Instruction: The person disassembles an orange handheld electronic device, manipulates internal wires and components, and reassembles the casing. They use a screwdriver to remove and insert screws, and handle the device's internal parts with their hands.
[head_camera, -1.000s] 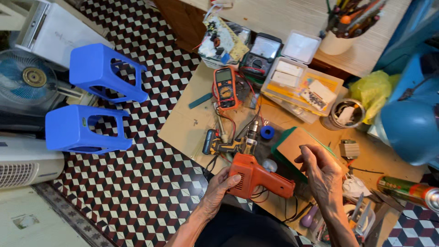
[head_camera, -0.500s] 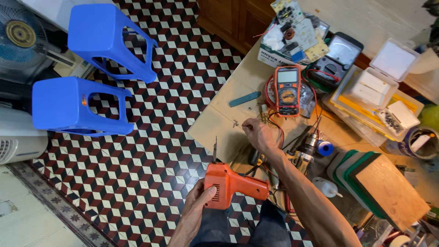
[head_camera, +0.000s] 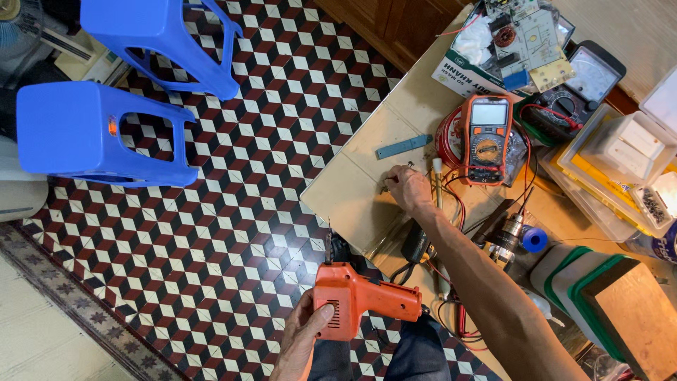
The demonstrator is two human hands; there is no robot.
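Note:
My left hand (head_camera: 305,337) grips an orange electric drill (head_camera: 363,300) by its body, held over the tiled floor with the bit pointing away from me. My right hand (head_camera: 407,188) reaches out onto the cardboard sheet (head_camera: 352,183) covering the table and pinches a small dark part near several loose screws. A pencil-like white-tipped tool (head_camera: 438,185) lies just right of that hand. An orange multimeter (head_camera: 486,138) with red and black leads sits a little farther right.
Two blue plastic stools (head_camera: 84,130) lie tipped on the patterned floor at left. A thin blue strip (head_camera: 402,146) rests on the cardboard. A box of circuit boards (head_camera: 511,39), an analogue meter (head_camera: 585,81), plastic parts trays (head_camera: 620,162) and a small motor (head_camera: 509,234) crowd the table's right.
My view has swung left and closer. My right hand has moved from near the drill out onto the cardboard, now pinching a small part. The drill stays in my left hand.

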